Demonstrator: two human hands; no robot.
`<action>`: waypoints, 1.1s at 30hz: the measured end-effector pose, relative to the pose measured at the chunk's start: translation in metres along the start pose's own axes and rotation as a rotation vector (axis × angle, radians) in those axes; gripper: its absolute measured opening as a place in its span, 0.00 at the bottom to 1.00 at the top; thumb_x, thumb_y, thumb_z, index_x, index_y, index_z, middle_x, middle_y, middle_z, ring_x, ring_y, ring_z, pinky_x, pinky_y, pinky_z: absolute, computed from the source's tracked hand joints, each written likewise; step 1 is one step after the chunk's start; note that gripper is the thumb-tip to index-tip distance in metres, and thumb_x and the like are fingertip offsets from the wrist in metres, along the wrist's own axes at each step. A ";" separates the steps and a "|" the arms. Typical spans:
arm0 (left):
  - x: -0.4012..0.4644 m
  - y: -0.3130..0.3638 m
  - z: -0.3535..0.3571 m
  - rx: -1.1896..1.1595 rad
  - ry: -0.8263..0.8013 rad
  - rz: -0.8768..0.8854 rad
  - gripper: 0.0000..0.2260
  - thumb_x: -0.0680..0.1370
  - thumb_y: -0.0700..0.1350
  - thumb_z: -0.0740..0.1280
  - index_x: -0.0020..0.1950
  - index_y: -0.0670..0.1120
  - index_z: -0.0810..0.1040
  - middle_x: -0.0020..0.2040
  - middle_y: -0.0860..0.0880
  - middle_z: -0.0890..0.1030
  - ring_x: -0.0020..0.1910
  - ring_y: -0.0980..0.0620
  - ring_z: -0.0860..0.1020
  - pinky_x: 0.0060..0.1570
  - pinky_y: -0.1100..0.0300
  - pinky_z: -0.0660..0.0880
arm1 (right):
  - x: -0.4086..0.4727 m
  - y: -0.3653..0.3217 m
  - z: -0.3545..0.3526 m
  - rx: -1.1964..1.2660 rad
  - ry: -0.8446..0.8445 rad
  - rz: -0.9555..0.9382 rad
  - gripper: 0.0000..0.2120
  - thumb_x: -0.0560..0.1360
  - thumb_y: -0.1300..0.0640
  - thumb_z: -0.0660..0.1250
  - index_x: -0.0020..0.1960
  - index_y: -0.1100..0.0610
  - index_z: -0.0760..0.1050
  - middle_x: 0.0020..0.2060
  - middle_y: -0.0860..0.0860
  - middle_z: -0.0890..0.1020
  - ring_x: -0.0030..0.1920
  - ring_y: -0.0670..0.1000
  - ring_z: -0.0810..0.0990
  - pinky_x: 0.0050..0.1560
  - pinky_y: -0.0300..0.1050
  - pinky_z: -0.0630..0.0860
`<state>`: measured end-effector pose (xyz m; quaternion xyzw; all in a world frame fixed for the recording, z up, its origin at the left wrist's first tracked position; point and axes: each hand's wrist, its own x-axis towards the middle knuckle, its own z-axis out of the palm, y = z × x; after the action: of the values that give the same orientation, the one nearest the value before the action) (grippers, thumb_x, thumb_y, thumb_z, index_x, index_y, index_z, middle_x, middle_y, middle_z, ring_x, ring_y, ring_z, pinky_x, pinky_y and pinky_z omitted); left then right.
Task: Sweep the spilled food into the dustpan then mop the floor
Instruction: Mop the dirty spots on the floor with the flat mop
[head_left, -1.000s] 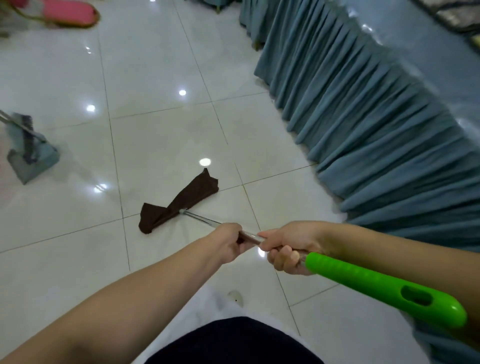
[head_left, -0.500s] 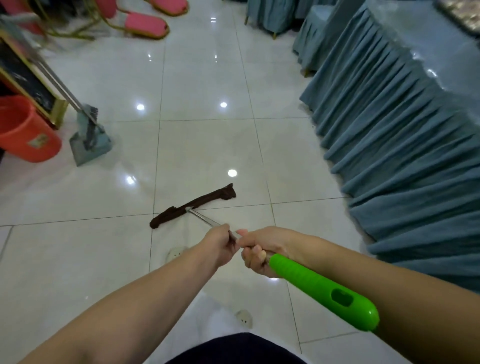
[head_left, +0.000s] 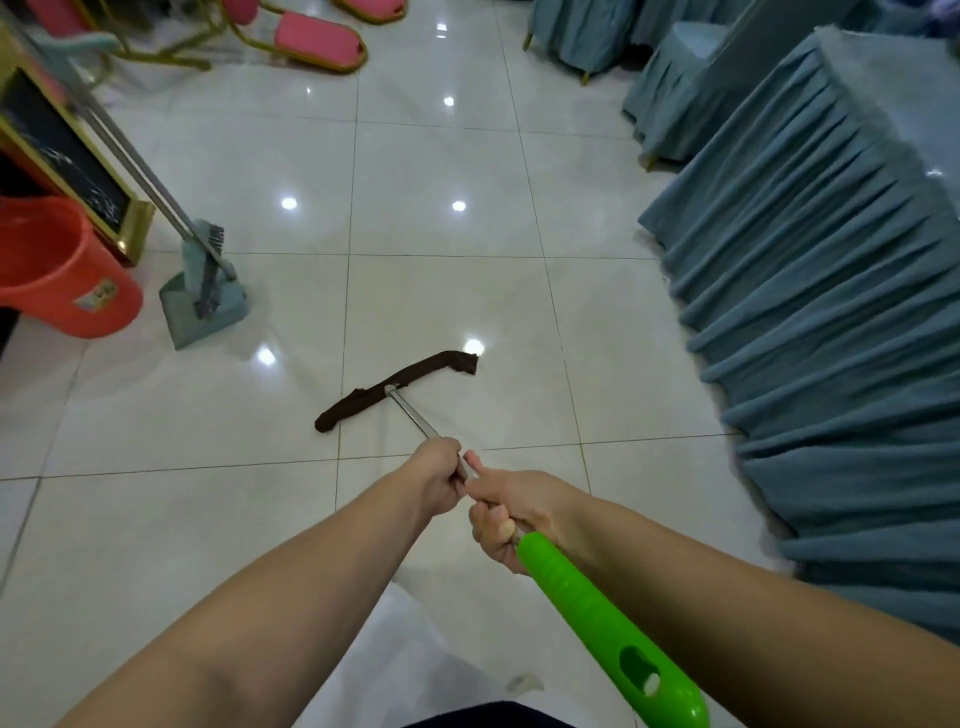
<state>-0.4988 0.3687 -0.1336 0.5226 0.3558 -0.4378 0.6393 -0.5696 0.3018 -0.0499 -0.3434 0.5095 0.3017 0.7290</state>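
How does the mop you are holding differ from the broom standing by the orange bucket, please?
The mop is gripped by both hands, left hand ahead of right hand; the broom is untouched. The mop's head is a flat brown cloth lying on the tiles; the broom stands clipped in its teal dustpan. Both have silver metal shafts.

The mop cloth (head_left: 396, 388) now lies thinner and flatter on the floor (head_left: 447, 291), further from the person. The view is lifted, so the dustpan (head_left: 205, 306), the orange bucket (head_left: 57, 275) and the pink chairs (head_left: 317, 39) come in
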 end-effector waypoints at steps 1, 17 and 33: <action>0.006 0.014 -0.007 0.018 0.004 -0.003 0.16 0.82 0.37 0.51 0.34 0.42 0.60 0.29 0.46 0.60 0.08 0.59 0.62 0.12 0.73 0.60 | 0.006 -0.007 0.013 -0.009 0.012 -0.010 0.20 0.79 0.65 0.57 0.58 0.42 0.75 0.20 0.48 0.64 0.14 0.42 0.61 0.14 0.27 0.56; 0.113 0.215 -0.046 0.181 -0.008 -0.095 0.11 0.81 0.38 0.52 0.39 0.40 0.65 0.33 0.45 0.69 0.29 0.53 0.68 0.17 0.71 0.68 | 0.094 -0.137 0.153 0.281 -0.138 -0.011 0.10 0.80 0.59 0.60 0.45 0.47 0.74 0.20 0.48 0.62 0.14 0.42 0.60 0.12 0.29 0.59; 0.145 0.217 -0.046 0.317 0.010 -0.067 0.09 0.82 0.42 0.52 0.43 0.42 0.62 0.33 0.45 0.73 0.16 0.52 0.71 0.20 0.67 0.71 | 0.123 -0.139 0.147 0.428 -0.120 0.000 0.14 0.79 0.63 0.60 0.38 0.48 0.74 0.30 0.48 0.64 0.13 0.43 0.62 0.13 0.30 0.60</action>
<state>-0.2435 0.4020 -0.1978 0.6069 0.3025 -0.5069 0.5322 -0.3443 0.3512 -0.1043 -0.1622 0.5177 0.2066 0.8142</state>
